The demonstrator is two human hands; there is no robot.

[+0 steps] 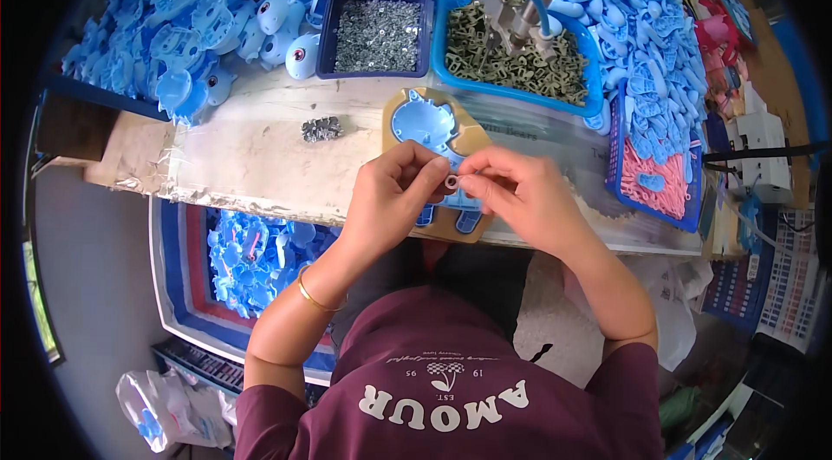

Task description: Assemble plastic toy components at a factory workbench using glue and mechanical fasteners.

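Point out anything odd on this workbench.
A small heap of metal bits lies loose on the workbench, outside the dark blue tray of similar bits, perhaps deliberately; the workbench's front edge looks worn.

Bright, diffuse light on the worktop (pixel 243 161), soft shadows, glow at the window (pixel 41 304), bowed edges, black corners

A pale workbench (pixel 243 143) carries a navy bin (pixel 373 75), blue tray (pixel 520 97) and tan fixture (pixel 471 134).

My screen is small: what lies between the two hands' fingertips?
In the head view, a small pale ring-shaped piece lies between the left hand and right hand.
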